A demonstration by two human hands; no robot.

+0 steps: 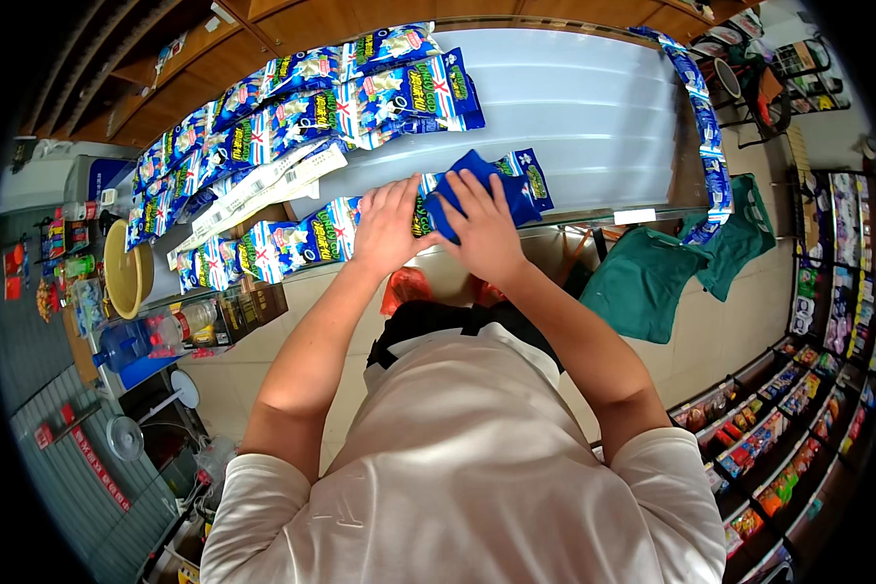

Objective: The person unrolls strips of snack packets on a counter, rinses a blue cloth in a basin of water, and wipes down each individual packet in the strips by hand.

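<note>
A strip of joined blue snack packets lies along the near edge of a glass-topped counter. My left hand rests flat on this strip, fingers pointing away from me. Just to its right, my right hand presses on a plain blue cloth or packet lying over the strip's right part; which of the two it is, I cannot tell. The thumbs nearly meet. Farther back, more strips of the same packets lie in overlapping rows, with white paper strips bearing print in front of them.
A yellow basin stands at the counter's left end. Another packet strip hangs over the right end. Green bags lie below on the right, near stocked shelves. Large bottles stand at the lower left.
</note>
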